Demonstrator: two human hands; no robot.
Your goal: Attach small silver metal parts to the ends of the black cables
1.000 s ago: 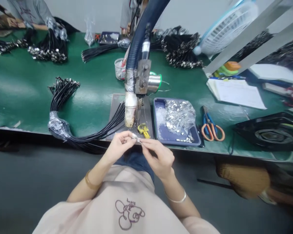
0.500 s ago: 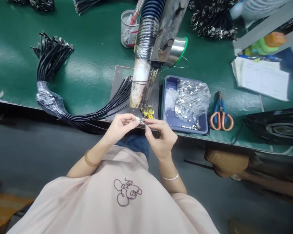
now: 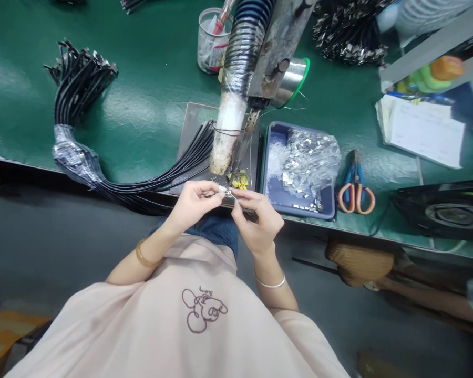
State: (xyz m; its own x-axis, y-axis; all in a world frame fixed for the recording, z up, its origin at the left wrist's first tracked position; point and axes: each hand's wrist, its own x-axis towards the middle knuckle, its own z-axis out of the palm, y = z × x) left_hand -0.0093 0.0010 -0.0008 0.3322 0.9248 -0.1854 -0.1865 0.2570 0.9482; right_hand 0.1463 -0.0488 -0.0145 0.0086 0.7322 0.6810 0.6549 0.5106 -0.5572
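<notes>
My left hand (image 3: 195, 202) and my right hand (image 3: 257, 219) meet at the table's front edge, fingertips pinched together on a small metal connector piece (image 3: 228, 192). A thin black cable end seems to run into my left fingers from the bundle of black cables (image 3: 114, 184) that curves off to the left. Just beyond my hands stands the soldering fixture with a corrugated hose (image 3: 242, 58), over a grey metal plate (image 3: 193, 121). Small yellow bits (image 3: 239, 180) lie at its foot.
A blue tray (image 3: 274, 152) with a bag of small metal shells sits right of the fixture. Orange-handled scissors (image 3: 355, 189), papers (image 3: 421, 131), a solder spool (image 3: 294, 79) and a clear cup (image 3: 208, 42) are on the green table (image 3: 142, 79). A black device (image 3: 445, 207) lies far right.
The camera tilted down and closer over the second. Both hands stayed pinched together on the small piece at the table edge, shifting only slightly.
</notes>
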